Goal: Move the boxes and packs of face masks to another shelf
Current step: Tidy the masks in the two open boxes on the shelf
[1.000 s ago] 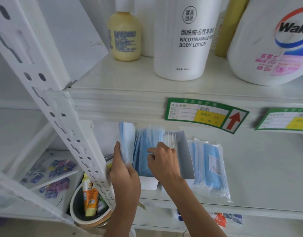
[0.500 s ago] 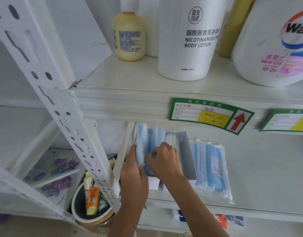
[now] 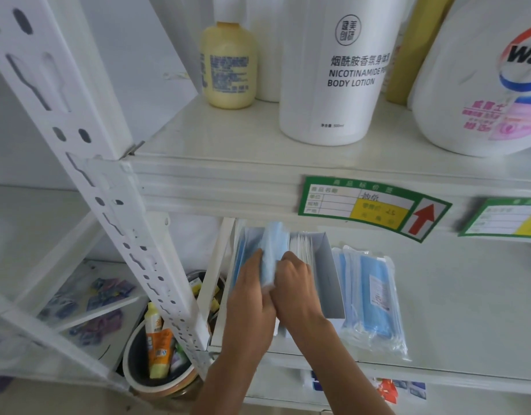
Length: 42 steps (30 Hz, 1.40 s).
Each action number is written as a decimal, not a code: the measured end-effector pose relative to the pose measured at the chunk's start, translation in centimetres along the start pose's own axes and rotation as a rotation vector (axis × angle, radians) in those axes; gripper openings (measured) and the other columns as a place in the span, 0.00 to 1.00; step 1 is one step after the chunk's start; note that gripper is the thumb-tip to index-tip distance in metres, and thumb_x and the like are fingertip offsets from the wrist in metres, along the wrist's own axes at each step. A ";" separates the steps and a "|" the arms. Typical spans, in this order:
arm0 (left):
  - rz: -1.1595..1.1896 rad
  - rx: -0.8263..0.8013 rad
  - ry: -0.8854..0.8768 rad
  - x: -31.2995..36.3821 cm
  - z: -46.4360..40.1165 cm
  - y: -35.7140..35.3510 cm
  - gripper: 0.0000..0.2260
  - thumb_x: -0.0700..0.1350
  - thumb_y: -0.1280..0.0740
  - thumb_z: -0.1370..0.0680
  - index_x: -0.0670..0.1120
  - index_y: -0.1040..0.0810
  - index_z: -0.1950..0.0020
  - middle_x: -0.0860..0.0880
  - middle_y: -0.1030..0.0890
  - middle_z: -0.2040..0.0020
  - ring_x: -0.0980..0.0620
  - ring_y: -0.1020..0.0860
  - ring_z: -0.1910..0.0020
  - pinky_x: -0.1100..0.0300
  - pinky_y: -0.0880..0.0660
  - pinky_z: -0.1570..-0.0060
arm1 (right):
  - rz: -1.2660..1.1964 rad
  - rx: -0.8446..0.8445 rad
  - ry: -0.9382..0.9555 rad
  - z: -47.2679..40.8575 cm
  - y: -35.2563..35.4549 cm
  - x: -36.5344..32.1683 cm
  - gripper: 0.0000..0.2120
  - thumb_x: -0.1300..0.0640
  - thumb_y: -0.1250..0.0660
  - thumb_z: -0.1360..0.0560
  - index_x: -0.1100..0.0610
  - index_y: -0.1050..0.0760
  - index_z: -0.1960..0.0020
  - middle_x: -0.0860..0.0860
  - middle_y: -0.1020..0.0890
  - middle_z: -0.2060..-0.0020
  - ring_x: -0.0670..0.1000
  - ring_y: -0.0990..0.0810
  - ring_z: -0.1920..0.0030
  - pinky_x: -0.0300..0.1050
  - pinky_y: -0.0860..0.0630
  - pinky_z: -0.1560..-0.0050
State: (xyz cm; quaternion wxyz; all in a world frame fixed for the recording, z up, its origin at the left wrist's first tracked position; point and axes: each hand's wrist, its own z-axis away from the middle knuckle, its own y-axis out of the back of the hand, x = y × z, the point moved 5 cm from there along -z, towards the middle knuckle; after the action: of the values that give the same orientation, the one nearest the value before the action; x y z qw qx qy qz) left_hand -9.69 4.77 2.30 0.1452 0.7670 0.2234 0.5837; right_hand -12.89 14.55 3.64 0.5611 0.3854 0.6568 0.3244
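Note:
An open white box (image 3: 328, 274) of face masks stands on the lower shelf (image 3: 467, 295), just under the upper shelf's edge. Blue masks stand upright inside it. My left hand (image 3: 247, 304) and my right hand (image 3: 297, 286) meet at the box's front and pinch a blurred bundle of blue masks (image 3: 271, 253) between them, partly in the box. A clear plastic pack of blue masks (image 3: 375, 295) lies flat on the shelf right beside the box.
The upper shelf (image 3: 228, 151) holds a yellow bottle (image 3: 228, 64), a white body lotion bottle (image 3: 336, 70) and a big detergent jug (image 3: 482, 79). A perforated white post (image 3: 108, 205) slants at left. Below left sits a bowl (image 3: 156, 366) of tubes.
My left hand moved right from the box's left side and now meets my right hand around a bundle of blue masks. The view shifted slightly.

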 end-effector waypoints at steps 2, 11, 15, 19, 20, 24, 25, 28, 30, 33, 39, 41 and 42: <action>0.117 -0.048 0.057 -0.5 -0.4 -0.4 0.24 0.39 0.38 0.17 0.51 0.36 0.21 0.48 0.23 0.32 0.52 0.22 0.36 0.50 0.20 0.40 | 0.017 0.015 0.017 -0.2 0.0 0.3 0.15 0.61 0.34 0.23 0.54 0.34 0.66 0.49 0.32 0.63 0.49 0.28 0.66 0.47 0.24 0.54; -0.024 -0.250 0.066 -1.8 -1.9 -0.8 0.21 0.47 0.40 0.15 0.50 0.37 0.22 0.48 0.29 0.27 0.48 0.25 0.33 0.50 0.20 0.39 | -0.010 0.017 0.056 -0.1 -0.3 0.6 0.02 0.62 0.28 0.27 0.59 0.20 0.56 0.51 0.28 0.62 0.54 0.21 0.64 0.52 0.20 0.54; -0.116 -0.099 0.069 -1.7 -1.8 0.2 0.24 0.45 0.37 0.17 0.47 0.38 0.21 0.47 0.28 0.27 0.50 0.26 0.31 0.61 0.29 0.34 | 0.064 -0.032 0.031 -0.7 -0.9 0.4 0.08 0.60 0.34 0.25 0.54 0.28 0.63 0.50 0.30 0.59 0.47 0.31 0.67 0.48 0.25 0.49; -0.020 0.040 0.097 -1.5 -0.7 0.6 0.27 0.34 0.37 0.19 0.45 0.38 0.21 0.43 0.24 0.31 0.49 0.24 0.35 0.63 0.26 0.39 | 0.175 -0.142 0.024 -0.8 -1.8 0.3 0.06 0.52 0.32 0.25 0.55 0.20 0.54 0.51 0.28 0.52 0.51 0.26 0.60 0.48 0.29 0.44; -0.006 0.071 0.108 -1.5 -0.7 0.8 0.27 0.33 0.38 0.19 0.45 0.38 0.20 0.43 0.24 0.31 0.48 0.23 0.36 0.59 0.25 0.38 | 0.190 -0.138 0.020 -0.7 -1.9 0.2 0.08 0.51 0.33 0.24 0.55 0.20 0.55 0.51 0.28 0.52 0.51 0.25 0.58 0.49 0.29 0.43; 0.025 0.114 0.150 -2.0 -0.9 1.1 0.26 0.34 0.39 0.18 0.46 0.38 0.20 0.42 0.23 0.33 0.43 0.22 0.37 0.46 0.23 0.37 | 0.235 -0.080 -0.020 -0.9 -2.3 -0.3 0.17 0.43 0.39 0.21 0.56 0.22 0.57 0.51 0.26 0.52 0.52 0.23 0.54 0.51 0.28 0.42; 0.018 0.102 0.158 -2.1 -0.9 1.1 0.26 0.34 0.39 0.18 0.46 0.38 0.20 0.41 0.22 0.33 0.43 0.22 0.37 0.47 0.22 0.38 | 0.249 -0.076 -0.028 -1.0 -2.5 -0.4 0.17 0.43 0.39 0.21 0.55 0.24 0.58 0.51 0.26 0.52 0.52 0.23 0.53 0.51 0.28 0.42; 0.011 0.028 0.168 -2.4 -1.0 0.6 0.25 0.35 0.40 0.17 0.49 0.38 0.21 0.43 0.22 0.34 0.46 0.21 0.40 0.69 0.22 0.47 | 0.262 -0.080 -0.059 -1.1 -3.0 -0.4 0.09 0.50 0.36 0.22 0.54 0.29 0.58 0.52 0.26 0.51 0.53 0.24 0.50 0.50 0.30 0.43; 0.007 -0.009 0.162 -2.5 -1.2 0.3 0.24 0.37 0.40 0.16 0.49 0.38 0.21 0.43 0.22 0.35 0.46 0.20 0.41 0.78 0.27 0.53 | 0.281 -0.080 -0.075 -1.2 -3.3 -0.2 0.08 0.53 0.35 0.23 0.53 0.30 0.59 0.51 0.25 0.51 0.53 0.25 0.50 0.50 0.31 0.44; 0.026 -0.020 0.164 -2.6 -1.5 0.2 0.24 0.37 0.40 0.16 0.48 0.37 0.21 0.43 0.22 0.34 0.47 0.20 0.40 0.83 0.30 0.55 | 0.216 -0.021 -0.139 -1.2 -3.2 0.4 0.07 0.49 0.36 0.25 0.51 0.24 0.59 0.48 0.26 0.51 0.51 0.27 0.51 0.50 0.31 0.45; 0.190 0.000 0.218 -2.9 -1.8 0.6 0.19 0.43 0.42 0.14 0.52 0.36 0.22 0.59 0.22 0.42 0.76 0.24 0.49 0.81 0.29 0.56 | 0.043 0.096 -0.195 -0.6 -2.3 1.0 0.07 0.44 0.35 0.27 0.46 0.23 0.54 0.45 0.27 0.48 0.49 0.28 0.49 0.46 0.32 0.45; 0.270 -0.103 0.237 -2.9 -2.5 0.1 0.23 0.45 0.37 0.16 0.54 0.38 0.22 0.56 0.21 0.38 0.69 0.21 0.45 0.71 0.22 0.51 | 0.090 0.068 -0.162 -0.4 -2.3 1.0 0.08 0.47 0.34 0.26 0.47 0.23 0.48 0.47 0.27 0.44 0.51 0.27 0.47 0.46 0.31 0.45; 0.304 -0.153 0.259 -2.9 -2.7 0.1 0.27 0.46 0.34 0.18 0.55 0.40 0.21 0.52 0.22 0.34 0.62 0.21 0.41 0.62 0.19 0.45 | 0.122 0.044 -0.133 -0.2 -2.5 0.9 0.11 0.48 0.33 0.26 0.47 0.24 0.45 0.48 0.27 0.41 0.52 0.28 0.45 0.47 0.31 0.44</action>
State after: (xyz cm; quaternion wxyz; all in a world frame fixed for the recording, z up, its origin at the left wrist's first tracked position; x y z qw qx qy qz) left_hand -12.87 3.12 0.68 0.0832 0.6971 0.0770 0.7080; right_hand -13.53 14.07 1.07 0.5741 0.4575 0.6005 0.3170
